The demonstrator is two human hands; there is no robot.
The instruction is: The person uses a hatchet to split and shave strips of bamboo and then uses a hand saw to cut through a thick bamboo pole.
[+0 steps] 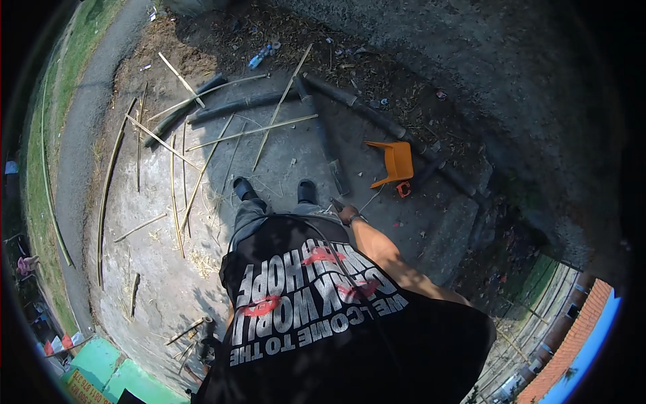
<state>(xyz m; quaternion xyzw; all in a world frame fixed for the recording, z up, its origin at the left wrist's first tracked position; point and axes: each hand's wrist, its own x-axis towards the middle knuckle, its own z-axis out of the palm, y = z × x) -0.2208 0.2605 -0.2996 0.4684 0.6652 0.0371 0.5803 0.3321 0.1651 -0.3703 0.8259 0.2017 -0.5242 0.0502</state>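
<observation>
My right hand point(348, 214) is low beside my right hip, its fingers closed. A small dark object shows at its fingertips, too small to name. A thin pale strand runs from near the hand toward an orange plastic chair point(400, 161). My left hand is not visible; my black shirt covers most of that side. Ahead of my feet, thin split bamboo strips point(288, 124) lie crossed on the ground. Thicker dark bamboo poles point(321, 138) lie among and beyond them.
A long curved bamboo strip point(110, 185) lies at the left, near a paved path point(82, 141). A plastic bottle point(259, 58) and litter lie on the soil at the far side. Small orange-red object point(404, 189) sits by the chair. Pale shavings point(204, 262) are scattered left of me.
</observation>
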